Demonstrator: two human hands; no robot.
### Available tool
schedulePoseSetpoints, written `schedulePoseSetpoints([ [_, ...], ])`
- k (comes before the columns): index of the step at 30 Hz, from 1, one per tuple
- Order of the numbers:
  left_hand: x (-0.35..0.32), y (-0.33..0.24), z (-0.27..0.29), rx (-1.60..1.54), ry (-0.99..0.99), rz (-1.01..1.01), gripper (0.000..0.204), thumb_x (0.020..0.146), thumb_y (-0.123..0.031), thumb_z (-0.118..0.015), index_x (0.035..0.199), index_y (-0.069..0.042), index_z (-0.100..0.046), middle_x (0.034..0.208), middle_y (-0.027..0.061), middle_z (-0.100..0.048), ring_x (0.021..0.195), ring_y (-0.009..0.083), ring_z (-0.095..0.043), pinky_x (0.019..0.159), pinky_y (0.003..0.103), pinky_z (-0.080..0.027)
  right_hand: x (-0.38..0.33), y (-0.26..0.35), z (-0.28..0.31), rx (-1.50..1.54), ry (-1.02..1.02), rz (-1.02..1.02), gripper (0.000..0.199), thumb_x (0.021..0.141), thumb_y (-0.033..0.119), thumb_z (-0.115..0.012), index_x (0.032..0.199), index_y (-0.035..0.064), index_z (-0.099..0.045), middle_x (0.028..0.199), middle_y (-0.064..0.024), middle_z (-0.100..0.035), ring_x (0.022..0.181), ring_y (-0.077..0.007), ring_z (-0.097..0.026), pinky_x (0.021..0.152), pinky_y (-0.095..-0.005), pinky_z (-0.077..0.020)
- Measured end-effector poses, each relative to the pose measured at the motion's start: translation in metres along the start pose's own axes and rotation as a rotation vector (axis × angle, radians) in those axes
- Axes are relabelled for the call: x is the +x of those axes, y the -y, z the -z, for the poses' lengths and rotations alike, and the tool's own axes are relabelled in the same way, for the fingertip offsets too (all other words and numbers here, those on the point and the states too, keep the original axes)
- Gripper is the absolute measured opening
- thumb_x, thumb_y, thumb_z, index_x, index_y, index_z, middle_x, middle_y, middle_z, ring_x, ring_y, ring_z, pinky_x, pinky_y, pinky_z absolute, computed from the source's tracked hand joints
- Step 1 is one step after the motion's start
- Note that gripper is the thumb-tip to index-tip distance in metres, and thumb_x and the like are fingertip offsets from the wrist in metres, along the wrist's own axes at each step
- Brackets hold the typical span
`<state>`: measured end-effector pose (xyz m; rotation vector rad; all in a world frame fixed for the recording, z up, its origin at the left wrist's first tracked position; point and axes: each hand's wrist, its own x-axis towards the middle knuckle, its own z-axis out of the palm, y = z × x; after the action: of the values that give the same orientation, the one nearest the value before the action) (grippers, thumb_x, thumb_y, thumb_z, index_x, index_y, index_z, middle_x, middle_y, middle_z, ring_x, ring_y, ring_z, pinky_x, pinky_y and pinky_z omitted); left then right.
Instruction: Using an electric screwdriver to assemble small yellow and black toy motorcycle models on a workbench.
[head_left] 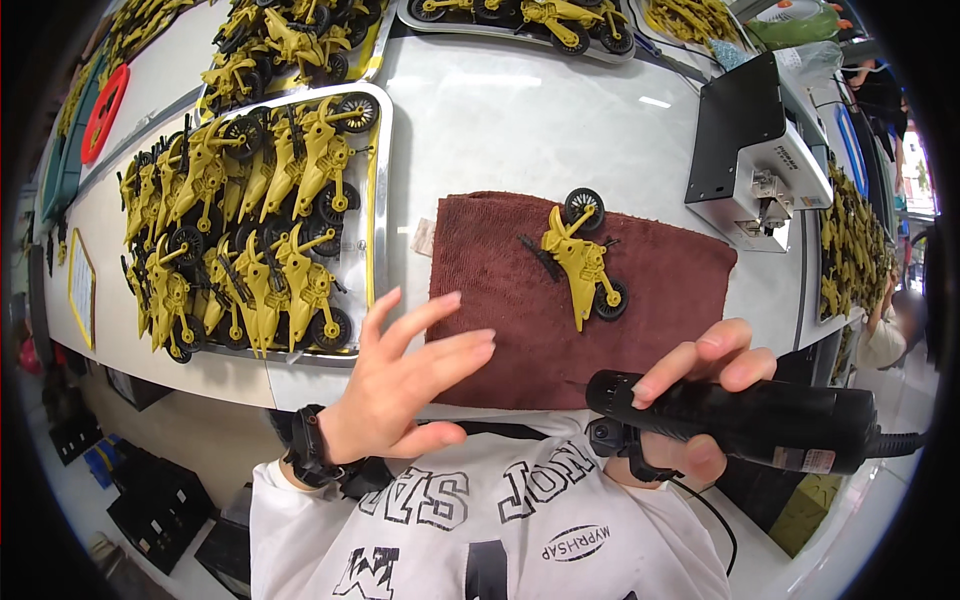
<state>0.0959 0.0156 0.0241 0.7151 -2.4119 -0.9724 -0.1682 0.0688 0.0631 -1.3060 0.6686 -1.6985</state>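
Note:
My right hand (pixel 705 375) is wrapped round a black electric screwdriver (pixel 800 420), a thick cylinder with a cord at its right end. Its thin tip points left, low over the front of a folded brown-red cloth (pixel 480 260). My left hand (pixel 405 385) holds nothing; its fingers are spread over the cloth's front left corner. A yellow toy motorcycle (pixel 577 260) with black wheels and handlebar lies on its side on the cloth, beyond both hands and touched by neither.
Left of the cloth, a metal tray (pixel 375 200) carries rows of similar toy motorcycles. More sit in a tray (pixel 650 50) at the back. A white and black bench device (pixel 750 180) with a metal mechanism stands to the right. A person (pixel 890 335) is at the far right.

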Motion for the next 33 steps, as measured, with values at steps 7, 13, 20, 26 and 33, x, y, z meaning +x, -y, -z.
schedulePoseSetpoints([
  [7,-0.033,-0.008,-0.039,0.188,0.047,0.075,0.059,0.087,-0.052,-0.045,0.128,-0.009,-0.046,0.138,0.0082,-0.043,0.131,0.0336,-0.031,0.104,0.061,-0.002,0.000,0.000,0.000,0.006,0.020,0.034,0.044,0.078,0.010,-0.067,0.111,-0.0008,-0.040,0.111,-0.0223,-0.041,0.073,-0.0335,-0.066,0.060,-0.0275,-0.0569],
  [13,-0.037,-0.010,-0.062,0.059,0.004,-0.031,0.064,0.089,-0.051,-0.042,0.135,-0.008,-0.034,0.143,0.0175,-0.032,0.131,0.0312,-0.034,0.103,0.061,0.007,-0.006,0.001,-0.006,0.051,0.017,-0.012,0.042,0.078,0.009,-0.067,0.109,-0.0001,-0.041,0.110,-0.0221,-0.042,0.074,-0.0324,-0.067,0.058,-0.0264,-0.0559],
  [20,-0.038,-0.006,-0.071,-0.045,-0.084,-0.049,0.082,0.087,-0.061,-0.038,0.144,-0.008,-0.013,0.141,0.0246,-0.031,0.129,0.0320,-0.038,0.105,0.057,0.005,-0.009,0.008,0.000,-0.007,0.046,-0.051,0.042,0.078,0.010,-0.067,0.109,0.0013,-0.040,0.111,-0.0217,-0.042,0.074,-0.0293,-0.067,0.065,-0.0228,-0.0493],
  [26,-0.036,-0.005,-0.068,-0.018,-0.087,-0.039,0.088,0.084,-0.063,-0.040,0.144,-0.005,-0.012,0.140,0.0261,-0.032,0.127,0.0311,-0.041,0.106,0.052,-0.001,-0.010,0.006,0.001,-0.025,0.049,-0.042,0.042,0.078,0.010,-0.066,0.110,0.0021,-0.039,0.112,-0.0219,-0.042,0.075,-0.0284,-0.068,0.068,-0.0228,-0.0476],
  [33,-0.035,-0.005,-0.063,-0.089,-0.069,-0.050,0.092,0.083,-0.064,-0.044,0.144,-0.004,-0.011,0.140,0.0294,-0.029,0.126,0.0308,-0.042,0.105,0.048,-0.007,-0.010,0.007,-0.001,-0.046,0.048,-0.032,0.042,0.079,0.010,-0.066,0.110,0.0025,-0.039,0.112,-0.0218,-0.042,0.075,-0.0280,-0.068,0.068,-0.0229,-0.0480],
])
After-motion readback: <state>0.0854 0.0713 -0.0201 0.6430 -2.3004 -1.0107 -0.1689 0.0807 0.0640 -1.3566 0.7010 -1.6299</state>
